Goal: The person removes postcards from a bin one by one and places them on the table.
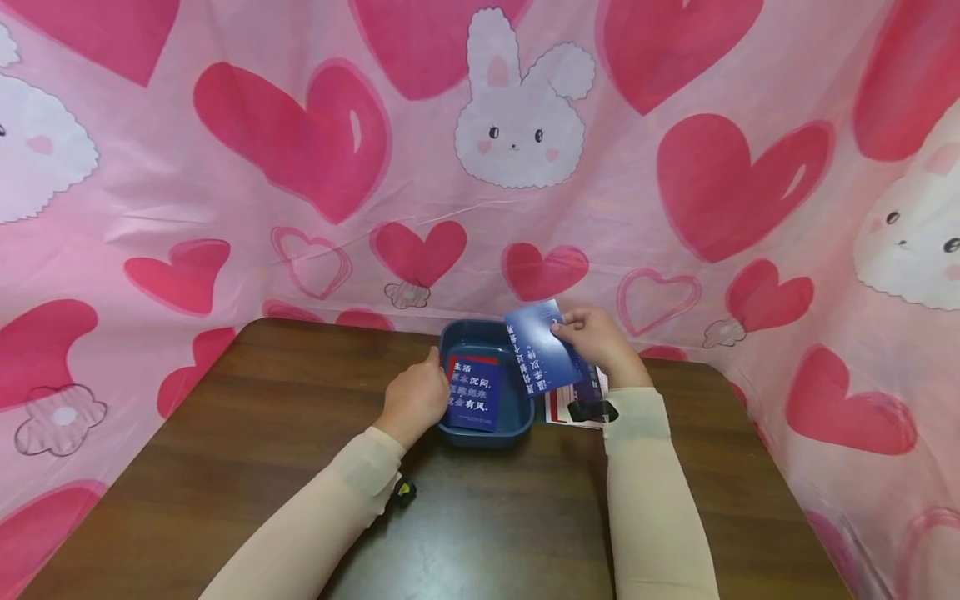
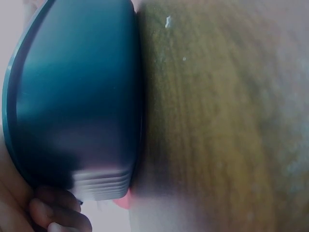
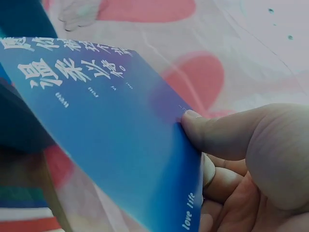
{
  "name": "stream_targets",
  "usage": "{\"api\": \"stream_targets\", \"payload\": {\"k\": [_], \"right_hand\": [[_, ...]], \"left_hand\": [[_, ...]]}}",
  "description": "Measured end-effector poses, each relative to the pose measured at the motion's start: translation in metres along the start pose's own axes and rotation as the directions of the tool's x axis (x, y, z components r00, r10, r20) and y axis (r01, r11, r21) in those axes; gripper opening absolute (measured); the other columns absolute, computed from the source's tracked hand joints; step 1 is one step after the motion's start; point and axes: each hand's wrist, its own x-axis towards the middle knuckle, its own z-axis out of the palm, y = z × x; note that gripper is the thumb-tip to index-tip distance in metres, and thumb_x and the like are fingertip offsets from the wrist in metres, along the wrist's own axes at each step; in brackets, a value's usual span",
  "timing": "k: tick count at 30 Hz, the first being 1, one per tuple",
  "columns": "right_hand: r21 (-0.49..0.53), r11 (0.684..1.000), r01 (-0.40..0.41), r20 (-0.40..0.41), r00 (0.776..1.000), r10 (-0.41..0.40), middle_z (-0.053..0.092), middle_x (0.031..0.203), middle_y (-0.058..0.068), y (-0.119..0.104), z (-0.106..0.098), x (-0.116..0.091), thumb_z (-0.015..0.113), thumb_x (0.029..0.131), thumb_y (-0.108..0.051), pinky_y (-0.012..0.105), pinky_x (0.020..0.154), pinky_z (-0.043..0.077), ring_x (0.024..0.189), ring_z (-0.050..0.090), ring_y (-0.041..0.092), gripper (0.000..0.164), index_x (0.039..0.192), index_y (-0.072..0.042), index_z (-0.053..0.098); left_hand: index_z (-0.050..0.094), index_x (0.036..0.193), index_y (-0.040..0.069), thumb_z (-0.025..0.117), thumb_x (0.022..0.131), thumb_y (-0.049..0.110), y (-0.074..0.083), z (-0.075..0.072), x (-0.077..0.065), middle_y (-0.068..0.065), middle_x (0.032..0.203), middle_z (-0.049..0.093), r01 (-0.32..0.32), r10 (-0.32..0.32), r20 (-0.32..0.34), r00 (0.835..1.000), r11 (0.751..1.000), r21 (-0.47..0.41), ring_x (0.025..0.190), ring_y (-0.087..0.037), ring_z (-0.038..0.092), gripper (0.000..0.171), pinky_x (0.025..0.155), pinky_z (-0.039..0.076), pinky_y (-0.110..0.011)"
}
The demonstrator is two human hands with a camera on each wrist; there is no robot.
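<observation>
My right hand (image 1: 596,337) pinches a blue card (image 1: 536,350) with white Chinese writing between thumb and fingers. The card is tilted above the right rim of a dark blue plastic tub (image 1: 513,421). In the right wrist view the thumb presses the card's (image 3: 120,130) face, and "love life" is printed near its lower corner. My left hand (image 1: 417,396) grips the tub's left side, its fingers (image 2: 53,208) curled at the rim in the left wrist view. Inside the tub lies a dark blue card (image 1: 474,396), with a red edge showing behind it.
More cards (image 1: 562,408) lie on the table right of the tub, partly hidden under the right hand and its black wrist strap. The brown wooden table (image 1: 300,417) backs onto a pink cloth (image 1: 420,183) printed with hearts and rabbits.
</observation>
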Motion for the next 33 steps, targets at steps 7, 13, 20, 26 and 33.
{"api": "stream_targets", "payload": {"k": [7, 13, 20, 26, 33], "right_hand": [[0.025, 0.999, -0.03, -0.04, 0.999, 0.031, 0.078, 0.135, 0.027, 0.008, -0.028, -0.01, 0.072, 0.112, -0.033, 0.029, 0.081, 0.064, 0.093, 0.077, 0.022, 0.042, 0.137, 0.002, 0.072], [0.042, 0.994, -0.098, -0.077, 0.992, 0.101, 0.077, 0.127, 0.025, 0.027, -0.05, -0.02, 0.066, 0.115, -0.033, 0.028, 0.075, 0.062, 0.086, 0.072, 0.017, 0.043, 0.139, 0.002, 0.069], [0.029, 0.974, -0.225, -0.084, 0.97, 0.227, 0.071, 0.135, 0.028, 0.068, -0.072, -0.029, 0.06, 0.117, -0.041, 0.045, 0.087, 0.069, 0.104, 0.073, 0.034, 0.056, 0.155, -0.001, 0.063], [0.061, 0.944, -0.324, -0.077, 0.942, 0.328, 0.066, 0.137, 0.032, 0.108, -0.074, -0.026, 0.06, 0.118, -0.033, 0.052, 0.095, 0.066, 0.11, 0.07, 0.039, 0.05, 0.151, 0.004, 0.065], [0.119, 0.924, -0.363, -0.02, 0.93, 0.368, 0.069, 0.132, 0.03, 0.129, -0.075, -0.028, 0.062, 0.117, -0.028, 0.054, 0.099, 0.068, 0.107, 0.073, 0.036, 0.049, 0.151, 0.008, 0.062]], "left_hand": [[0.045, 0.173, 0.003, 0.05, 0.118, 0.031, 0.0, -0.001, -0.002, -0.024, 0.136, 0.08, 0.004, -0.004, -0.005, 1.0, 1.0, 0.006, 0.1, -0.04, 0.082, 0.061, 0.08, 0.067, -0.056], [0.046, 0.172, 0.003, 0.05, 0.118, 0.03, 0.001, -0.002, -0.002, -0.025, 0.135, 0.08, -0.002, 0.002, -0.01, 1.0, 1.0, 0.009, 0.1, -0.041, 0.082, 0.06, 0.08, 0.067, -0.057], [0.044, 0.173, 0.002, 0.05, 0.119, 0.03, 0.001, -0.003, -0.001, -0.025, 0.136, 0.08, 0.001, -0.001, -0.003, 1.0, 1.0, -0.004, 0.103, -0.041, 0.081, 0.061, 0.083, 0.067, -0.058], [0.044, 0.173, 0.002, 0.05, 0.119, 0.031, 0.001, -0.002, -0.004, -0.024, 0.135, 0.08, -0.006, 0.006, 0.0, 1.0, 1.0, -0.013, 0.102, -0.04, 0.081, 0.062, 0.085, 0.067, -0.058], [0.045, 0.172, 0.001, 0.051, 0.119, 0.031, 0.001, -0.003, -0.004, -0.025, 0.131, 0.081, -0.016, 0.016, -0.002, 1.0, 1.0, -0.021, 0.098, -0.038, 0.081, 0.062, 0.081, 0.067, -0.056]]}}
